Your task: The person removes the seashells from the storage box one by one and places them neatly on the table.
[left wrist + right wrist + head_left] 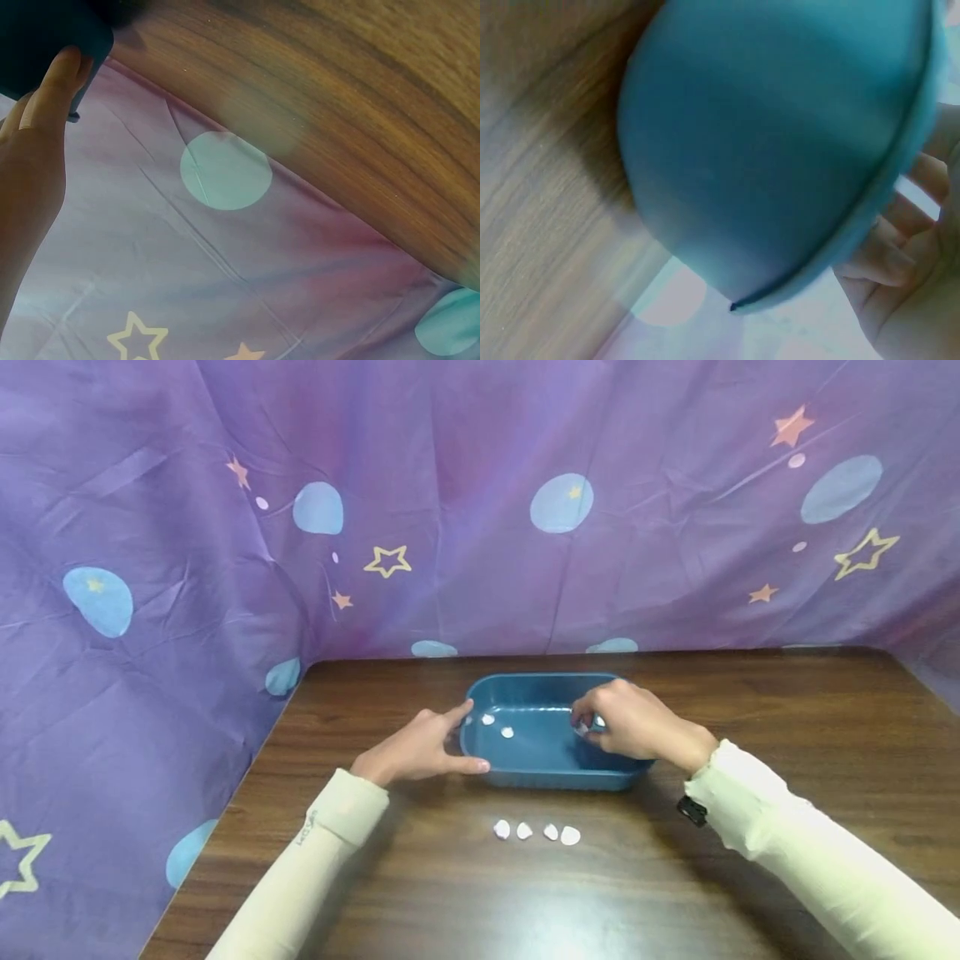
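While touching the blue dish (pixel 542 750) with widely spread left hand (pixel 422 747), pinches a white piece (pixel 582 729) inside it with right hand (pixel 633 724).

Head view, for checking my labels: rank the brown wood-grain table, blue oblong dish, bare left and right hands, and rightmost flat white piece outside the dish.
1. Table
2. Dish
3. Left hand, right hand: too alike to rank
4. White piece

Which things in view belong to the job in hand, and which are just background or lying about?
Part of the job:
blue dish, left hand touching its end
right hand inside it, white piece at the fingertips
loose pieces in the dish
four white pieces in front

Just there:
wooden table
patterned curtain
black object at the right cuff
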Tool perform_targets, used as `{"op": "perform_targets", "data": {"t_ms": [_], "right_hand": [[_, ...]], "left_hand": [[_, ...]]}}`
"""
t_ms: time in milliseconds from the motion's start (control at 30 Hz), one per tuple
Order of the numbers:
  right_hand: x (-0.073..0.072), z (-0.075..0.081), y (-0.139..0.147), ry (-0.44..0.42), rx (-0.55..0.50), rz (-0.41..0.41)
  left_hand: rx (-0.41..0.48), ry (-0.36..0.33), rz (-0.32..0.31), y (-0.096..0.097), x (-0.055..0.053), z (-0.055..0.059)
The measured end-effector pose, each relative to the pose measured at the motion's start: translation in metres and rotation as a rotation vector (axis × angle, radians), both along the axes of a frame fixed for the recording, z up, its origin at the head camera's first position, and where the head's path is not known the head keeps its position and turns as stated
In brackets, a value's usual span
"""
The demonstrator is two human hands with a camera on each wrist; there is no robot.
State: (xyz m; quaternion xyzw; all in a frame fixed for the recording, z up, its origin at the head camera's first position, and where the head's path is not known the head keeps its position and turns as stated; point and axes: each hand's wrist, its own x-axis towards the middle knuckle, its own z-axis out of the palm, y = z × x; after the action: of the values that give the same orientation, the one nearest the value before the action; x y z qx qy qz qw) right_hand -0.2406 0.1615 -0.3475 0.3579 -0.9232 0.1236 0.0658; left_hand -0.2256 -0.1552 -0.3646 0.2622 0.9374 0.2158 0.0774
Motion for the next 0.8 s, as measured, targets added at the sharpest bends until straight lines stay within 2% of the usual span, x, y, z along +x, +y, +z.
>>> {"op": "perform_targets", "data": {"t_ms": [500, 800], "right_hand": [[0.035, 0.006, 0.007, 0.056, -0.053, 0.056], [0.056, 0.005, 0.011, 0.129, -0.093, 0.082]], "left_hand": [[0.003, -0.027, 0.009, 0.000, 0.001, 0.000], [0.002, -0.029, 0.019, -0.001, 0.000, 0.000]]}}
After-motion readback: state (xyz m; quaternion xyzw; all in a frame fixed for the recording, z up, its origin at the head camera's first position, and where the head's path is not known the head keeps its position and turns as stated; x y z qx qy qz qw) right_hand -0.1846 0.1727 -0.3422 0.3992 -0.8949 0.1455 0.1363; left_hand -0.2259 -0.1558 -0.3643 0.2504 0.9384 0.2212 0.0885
